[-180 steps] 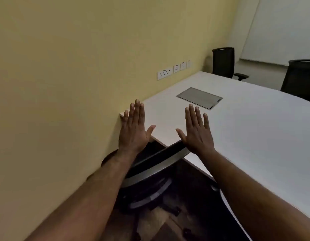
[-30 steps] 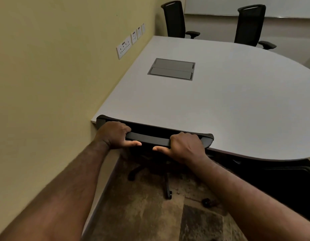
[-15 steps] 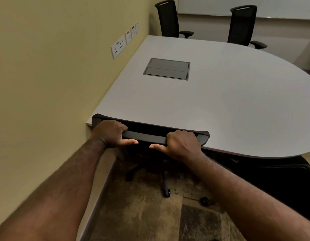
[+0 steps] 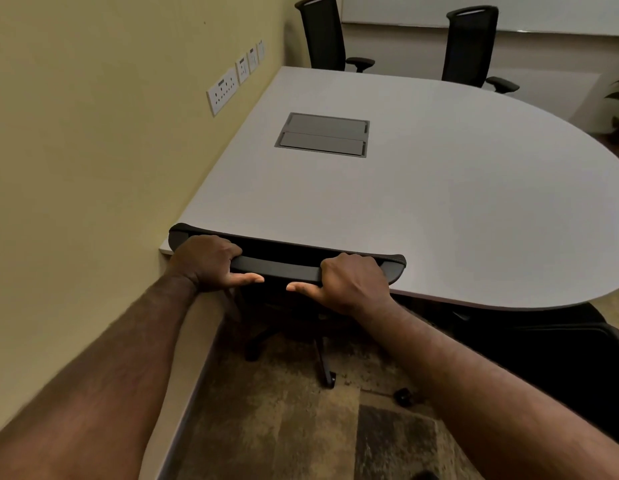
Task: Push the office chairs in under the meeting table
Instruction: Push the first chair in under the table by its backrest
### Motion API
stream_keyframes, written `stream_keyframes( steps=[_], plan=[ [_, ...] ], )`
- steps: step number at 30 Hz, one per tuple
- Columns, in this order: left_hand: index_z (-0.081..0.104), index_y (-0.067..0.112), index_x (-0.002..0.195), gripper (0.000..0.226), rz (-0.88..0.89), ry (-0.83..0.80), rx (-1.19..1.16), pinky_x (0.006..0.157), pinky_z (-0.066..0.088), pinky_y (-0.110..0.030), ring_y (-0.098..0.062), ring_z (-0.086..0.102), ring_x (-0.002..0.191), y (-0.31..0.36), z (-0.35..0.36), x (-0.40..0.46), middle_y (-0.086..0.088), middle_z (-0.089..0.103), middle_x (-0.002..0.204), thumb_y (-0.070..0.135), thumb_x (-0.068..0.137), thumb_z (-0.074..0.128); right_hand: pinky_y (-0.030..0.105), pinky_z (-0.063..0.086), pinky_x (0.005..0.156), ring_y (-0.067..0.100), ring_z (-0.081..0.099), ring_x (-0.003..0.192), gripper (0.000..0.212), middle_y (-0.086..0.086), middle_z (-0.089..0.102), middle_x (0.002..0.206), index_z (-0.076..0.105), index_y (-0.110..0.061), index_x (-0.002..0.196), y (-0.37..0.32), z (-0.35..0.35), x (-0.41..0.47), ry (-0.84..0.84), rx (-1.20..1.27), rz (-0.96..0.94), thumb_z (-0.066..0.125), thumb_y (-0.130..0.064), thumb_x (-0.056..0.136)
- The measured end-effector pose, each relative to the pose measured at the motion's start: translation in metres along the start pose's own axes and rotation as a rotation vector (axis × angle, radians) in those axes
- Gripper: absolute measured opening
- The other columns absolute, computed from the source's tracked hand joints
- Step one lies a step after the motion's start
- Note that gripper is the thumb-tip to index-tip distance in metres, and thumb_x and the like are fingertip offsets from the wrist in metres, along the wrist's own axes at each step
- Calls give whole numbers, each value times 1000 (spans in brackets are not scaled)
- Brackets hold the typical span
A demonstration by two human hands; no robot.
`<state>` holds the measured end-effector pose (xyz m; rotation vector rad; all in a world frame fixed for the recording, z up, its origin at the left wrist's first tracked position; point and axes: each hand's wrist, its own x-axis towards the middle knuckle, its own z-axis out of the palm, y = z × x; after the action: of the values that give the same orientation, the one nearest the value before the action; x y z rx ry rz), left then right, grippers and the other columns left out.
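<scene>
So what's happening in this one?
A person is tucking an office chair under a white meeting table. The left hand and right hand both grip the top edge of the chair's backrest, which sits right at the table's near edge beside the yellow wall. The chair's base shows on the carpet below. Two more chairs stand at the far side.
</scene>
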<state>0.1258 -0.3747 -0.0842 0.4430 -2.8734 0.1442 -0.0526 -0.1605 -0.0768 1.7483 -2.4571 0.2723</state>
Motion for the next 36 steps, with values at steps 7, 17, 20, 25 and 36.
stream_keyframes(
  steps=[7,17,20,25,36],
  plan=[
    [47,17,56,91,9,31,4,50,31,-28,-24,52,51,-2,2,1,0,53,54,99,62,8,25,21,42,13,39,41,83,-4,43,48,45,-19,53,0,2,1,17,-3,12,18,-96,68],
    [58,15,80,89,-41,14,-35,58,42,-36,-24,57,71,10,-4,-7,-1,60,77,95,70,17,30,34,49,16,52,56,79,-4,56,65,47,-19,69,1,2,-8,73,25,55,23,-95,68],
    [57,15,102,85,-69,41,-80,73,43,-41,-26,52,87,19,-8,-16,-4,57,96,90,75,28,39,44,75,22,52,88,87,4,58,100,52,-17,104,2,-2,-15,137,10,43,26,-92,71],
    [46,11,131,99,-110,131,-117,101,35,-49,-31,46,121,37,-20,-26,-11,50,130,88,71,40,53,18,113,30,20,143,121,10,28,153,21,-11,148,-2,-17,-30,161,6,49,30,-97,63],
    [9,9,156,119,-73,214,-36,122,0,-43,-23,2,151,86,-70,-8,-10,10,164,90,73,35,62,4,115,30,-5,148,135,15,-2,162,3,-3,153,17,-65,-65,242,-133,3,30,-99,62]
  ],
)
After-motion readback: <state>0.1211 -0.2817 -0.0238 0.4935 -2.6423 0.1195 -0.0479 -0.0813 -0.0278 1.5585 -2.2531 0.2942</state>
